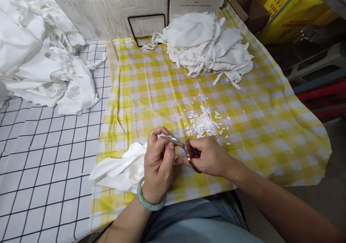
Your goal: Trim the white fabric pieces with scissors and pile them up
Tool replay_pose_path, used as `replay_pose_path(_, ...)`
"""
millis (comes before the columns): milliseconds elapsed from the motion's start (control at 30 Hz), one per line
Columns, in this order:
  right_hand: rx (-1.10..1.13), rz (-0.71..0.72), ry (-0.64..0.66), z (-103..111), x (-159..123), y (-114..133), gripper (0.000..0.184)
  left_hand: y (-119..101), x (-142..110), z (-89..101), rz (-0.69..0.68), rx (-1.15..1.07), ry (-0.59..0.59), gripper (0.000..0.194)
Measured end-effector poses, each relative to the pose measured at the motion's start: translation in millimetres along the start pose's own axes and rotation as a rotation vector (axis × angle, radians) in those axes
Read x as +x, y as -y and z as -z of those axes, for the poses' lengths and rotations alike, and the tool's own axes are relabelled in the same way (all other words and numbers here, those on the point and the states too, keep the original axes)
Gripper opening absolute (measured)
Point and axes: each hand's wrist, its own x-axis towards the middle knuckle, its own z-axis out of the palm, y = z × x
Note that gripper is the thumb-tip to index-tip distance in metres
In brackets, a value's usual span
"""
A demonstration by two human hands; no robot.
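Note:
My right hand [209,156] grips a pair of scissors [180,143] by the handle loops, with the blades spread apart. The blade tips reach the fingers of my left hand [159,160], which is closed in a pinch. Between those fingers there is a bit of white fabric, mostly hidden by the hand. A white cloth piece [124,167] lies crumpled on the table beside and under my left hand. Just beyond the scissors lies a scattered heap of small white snippets [202,123].
A pile of white fabric pieces with straps [208,45] sits at the back, near a black wire frame [147,16] against a cardboard box [113,16]. A larger white fabric heap [40,52] covers the left. Yellow boxes [292,23] stand at the back right, beyond the checked tablecloth [270,138].

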Motion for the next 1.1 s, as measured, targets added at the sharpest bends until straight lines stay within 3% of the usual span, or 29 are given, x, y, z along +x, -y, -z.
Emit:
replay_pose_path(233, 0.006, -0.16, -0.039, 6.2, -7.2, -9.6, 0.048, 0.8, 5.0, -15.4, -0.013, 0.026, 0.096, 0.019)
replay_pose_path(300, 0.083, -0.219, -0.061, 13.2, -9.3, -15.4, 0.05, -1.5, 8.8, -10.5, 0.004, 0.042, 0.144, 0.022)
replay_pose_path(400, 0.126, -0.265, -0.124, 28.9, -13.4, -19.7, 0.045, -3.9, 11.7, 24.4, 0.005, 0.201, 0.217, 0.024)
replay_pose_path(500, 0.01, -0.139, -0.102, 33.7, -10.9, -11.6, 0.047, 0.8, -0.3, 80.8, -0.012, 0.603, 0.172, 0.019)
replay_pose_path(567, -0.036, 0.031, -0.065, 18.5, -3.8, 1.0, 0.05, 7.3, -18.3, 111.9, 0.039, 0.849, 0.179, 0.045)
replay_pose_path(633, -0.037, 0.209, -0.015, -11.8, 3.7, 16.8, 0.057, 13.7, -38.6, 127.8, 0.115, 0.913, 0.265, 0.068)
replay_pose_path(700, -0.027, 0.328, 0.057, -47.2, 9.8, 32.4, 0.055, 17.6, -52.7, 129.5, 0.174, 0.801, 0.372, 0.054)
replay_pose_path(767, -0.021, 0.367, 0.093, -73.0, 18.3, 46.0, 0.033, 18.1, -51.6, 124.0, 0.201, 0.675, 0.443, 0.026)
replay_pose_path(833, 0.023, 0.382, 0.018, -76.0, 34.3, 59.0, 0.019, 13.7, -27.6, 116.1, 0.152, 0.611, 0.403, 0.017)
replay_pose_path(867, 0.058, 0.386, -0.058, -66.5, 45.1, 66.1, 0.015, 8.4, -6.2, 111.1, 0.088, 0.597, 0.337, 0.015)
replay_pose_path(933, 0.146, 0.381, -0.24, -24.8, 69.9, 81.9, 0.017, -10.2, 50.9, 96.0, -0.097, 0.543, 0.131, 0.013)
replay_pose_path(1033, 0.241, 0.351, -0.501, 74.8, 107.6, 100.6, 0.026, -44.4, 142.5, 59.9, -0.307, 0.368, -0.231, 0.023)
replay_pose_path(1100, 0.159, 0.337, -0.704, 137.4, 129.4, 100.7, 0.025, -54.0, 181.2, 34.3, -0.297, 0.182, -0.297, 0.035)
